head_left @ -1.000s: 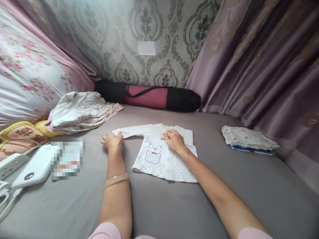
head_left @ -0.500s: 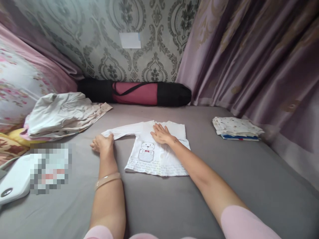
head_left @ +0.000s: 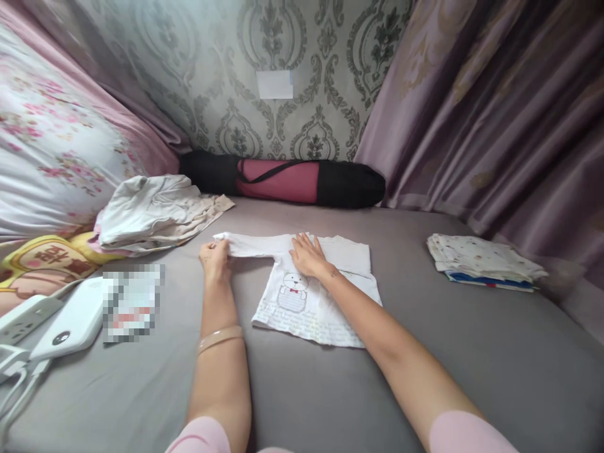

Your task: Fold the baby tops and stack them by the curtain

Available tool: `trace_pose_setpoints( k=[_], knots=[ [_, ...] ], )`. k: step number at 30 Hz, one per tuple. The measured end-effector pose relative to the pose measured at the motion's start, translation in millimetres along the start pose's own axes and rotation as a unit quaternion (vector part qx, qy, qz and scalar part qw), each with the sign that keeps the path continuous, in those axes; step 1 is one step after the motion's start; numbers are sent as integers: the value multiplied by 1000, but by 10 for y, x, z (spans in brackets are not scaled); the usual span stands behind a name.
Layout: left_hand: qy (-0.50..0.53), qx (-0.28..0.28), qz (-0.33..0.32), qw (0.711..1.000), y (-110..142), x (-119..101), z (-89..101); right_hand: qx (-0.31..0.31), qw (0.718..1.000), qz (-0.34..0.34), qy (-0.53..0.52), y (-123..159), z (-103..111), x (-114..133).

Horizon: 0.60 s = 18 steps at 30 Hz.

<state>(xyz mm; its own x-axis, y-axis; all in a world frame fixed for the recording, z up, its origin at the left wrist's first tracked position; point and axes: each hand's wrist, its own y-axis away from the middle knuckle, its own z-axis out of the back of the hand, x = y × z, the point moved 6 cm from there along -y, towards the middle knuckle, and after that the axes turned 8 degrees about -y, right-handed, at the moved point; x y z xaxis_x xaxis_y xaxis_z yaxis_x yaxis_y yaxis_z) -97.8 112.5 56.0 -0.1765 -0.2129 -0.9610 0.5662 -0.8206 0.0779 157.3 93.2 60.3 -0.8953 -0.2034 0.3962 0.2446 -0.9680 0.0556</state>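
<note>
A small white shirt (head_left: 292,314) with a printed bear and lines of lettering along its hem lies flat on the grey bed sheet (head_left: 302,390). Its left-hand sleeve stretches out to the side, and my left hand (head_left: 216,257) is closed around the cuff end. My right hand (head_left: 309,257) lies flat on the upper chest of the shirt, near the neckline, fingers extended. The right-hand sleeve appears folded over the shirt's body; my right forearm covers part of that side.
Folded clothes (head_left: 486,258) lie at the right. Rumpled light clothes (head_left: 151,214) sit at the left, near a yellow printed cushion (head_left: 51,258). A white power bank (head_left: 75,321), power strip (head_left: 28,318) and blurred packet (head_left: 134,305) lie nearer. A long black-and-red bag (head_left: 278,181) rests against the wall.
The view has turned left, so everything sits further right. My left hand has moved the shirt's sleeve slightly away from me, and the sleeve now lies straighter. My right hand stays on the chest.
</note>
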Motion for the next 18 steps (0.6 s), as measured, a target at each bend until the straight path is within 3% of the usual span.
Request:
trace_pose_setpoints(
  k=[2,4,7,9,13,18],
  knots=[
    [176,37,58,982,18,-18,-66,9,1000,3,-13,-75,-52,70],
    [333,98,96,933,68,-96,-151,25,999,-9,-25,-128,-134,103],
    [445,175,104,872,165,-277,-244,31,999,-22,-29,-156,-226,111],
    [482,202,91,848,234,-401,-296,26,999,-19,-24,-156,-244,112],
    [487,233,51,841,405,-630,-436,45,998,-27,-24,-169,-238,104],
    [399,266,-36,877,677,-833,-665,81,995,-45,-25,-236,-218,82]
  ],
)
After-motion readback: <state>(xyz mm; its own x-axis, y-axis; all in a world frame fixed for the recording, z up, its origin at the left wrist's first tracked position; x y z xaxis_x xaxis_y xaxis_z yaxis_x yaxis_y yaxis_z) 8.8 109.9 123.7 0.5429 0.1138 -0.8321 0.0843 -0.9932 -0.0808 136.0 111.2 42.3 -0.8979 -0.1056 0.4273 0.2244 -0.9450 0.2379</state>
